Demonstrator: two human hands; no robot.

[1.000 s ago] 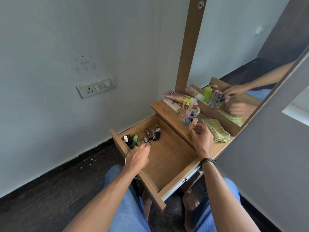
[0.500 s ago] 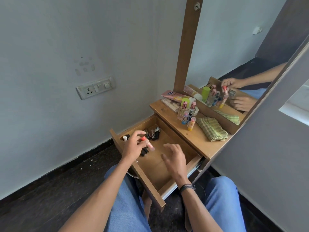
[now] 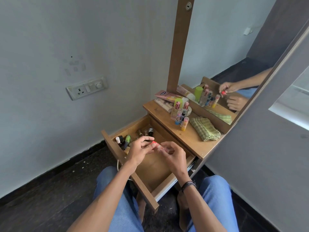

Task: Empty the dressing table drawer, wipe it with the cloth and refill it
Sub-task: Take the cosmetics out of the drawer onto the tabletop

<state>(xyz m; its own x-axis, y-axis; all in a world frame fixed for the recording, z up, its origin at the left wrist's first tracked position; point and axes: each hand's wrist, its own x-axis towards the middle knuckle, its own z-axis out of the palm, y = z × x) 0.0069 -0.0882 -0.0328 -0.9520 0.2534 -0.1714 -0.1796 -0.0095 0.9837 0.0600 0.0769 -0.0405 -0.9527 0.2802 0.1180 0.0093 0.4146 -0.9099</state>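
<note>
The wooden drawer (image 3: 155, 171) is pulled out below the dressing table top (image 3: 189, 138). Above its middle my left hand (image 3: 138, 150) pinches a small tube with a red cap (image 3: 153, 144). My right hand (image 3: 172, 154) meets it from the right, fingers closed on the tube's other end. Several small bottles (image 3: 144, 132) lie at the drawer's far end, with a white-capped one (image 3: 118, 140) and a green one (image 3: 128, 138) in its left corner. A folded green checked cloth (image 3: 204, 128) lies on the table top, right of several standing cosmetics (image 3: 181, 114).
A mirror (image 3: 225, 52) in a wooden frame rises behind the table top and reflects both hands. A pink tube and a flat box (image 3: 167, 99) lie at the top's back. A wall socket (image 3: 87, 87) is on the left wall. My knees in blue jeans sit under the drawer.
My right hand left the table top and came down over the drawer. My left hand lifted the red-capped tube out of the drawer's corner, and both hands now meet on it.
</note>
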